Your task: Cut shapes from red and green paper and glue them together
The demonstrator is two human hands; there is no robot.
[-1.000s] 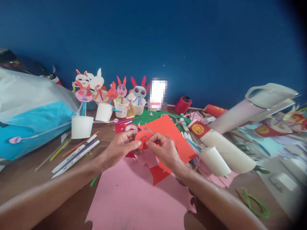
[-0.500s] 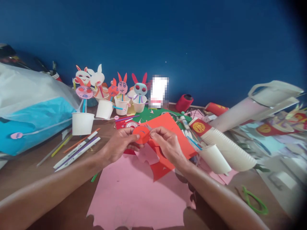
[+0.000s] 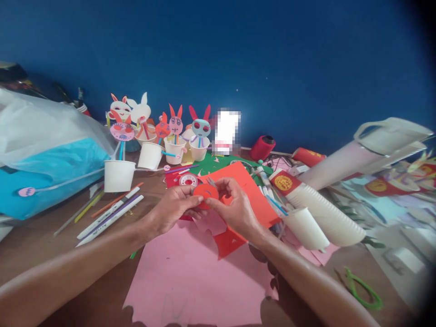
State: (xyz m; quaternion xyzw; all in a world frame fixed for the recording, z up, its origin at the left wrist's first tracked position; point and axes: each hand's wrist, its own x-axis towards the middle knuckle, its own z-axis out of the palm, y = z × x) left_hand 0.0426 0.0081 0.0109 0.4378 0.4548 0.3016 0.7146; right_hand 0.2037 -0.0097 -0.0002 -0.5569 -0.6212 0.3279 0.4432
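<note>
A round orange paper cutout (image 3: 205,194) with a curved slit or mark is held up over the table. My left hand (image 3: 179,202) pinches its left edge between thumb and fingers. From the other side, the thumb of my right hand (image 3: 233,200) presses on the cutout's lower right edge, with the fingers curled. Thin grey pointed tips (image 3: 211,181) show beside those right fingers; the rest of that tool is hidden. Below the hands lie a large pink paper sheet (image 3: 200,277) with scalloped edges and an orange sheet (image 3: 252,190) with cut-out parts.
White paper cups (image 3: 119,176) with rabbit-face puppets (image 3: 200,128) stand at the back left. Markers (image 3: 111,220) lie left, and a tape roll (image 3: 188,180) sits behind my hands. To the right are stacked cups (image 3: 320,209), a white jug (image 3: 354,145) and green-handled scissors (image 3: 364,288).
My right thumb has come onto the orange cutout, which has shifted slightly right and down. The grey tips remain beside my right fingers. The camera view has shifted slightly.
</note>
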